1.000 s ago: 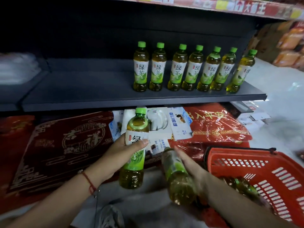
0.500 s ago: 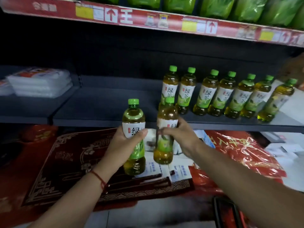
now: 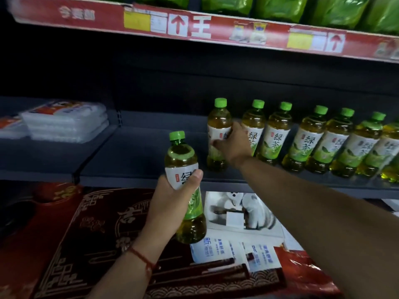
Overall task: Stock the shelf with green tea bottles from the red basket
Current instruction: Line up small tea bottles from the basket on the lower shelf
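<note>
A green tea bottle (image 3: 218,134) is being gripped around its white label by the right hand (image 3: 233,145), fingers and thumb wrapped round it, and it is being held upright at the left end of the row of bottles (image 3: 323,143) on the dark shelf (image 3: 133,156). Whether its base is actually resting on the shelf cannot be told; it is sitting just beside the nearest bottle of the row. The row is being shown running off to the right, each bottle standing upright with its green cap up and its label facing out.

A second bottle (image 3: 185,186) is being held by the left hand (image 3: 170,203), lower down and in front of the shelf edge, well left of the row. It is being clasped around the label, thumb pressed across the front, and it is being kept upright with a slight tilt. A red string (image 3: 142,258) is being worn on that wrist.

The red basket is not being shown in this view.

On the left part of the shelf, a stack of clear plastic packs (image 3: 64,121) is lying. Above, a red price strip (image 3: 194,26) is running along the upper shelf edge, with green bags (image 3: 278,5) sitting on top. Below the shelf, a dark red patterned mat (image 3: 90,234) and some white printed packets (image 3: 237,212) are being displayed.
</note>
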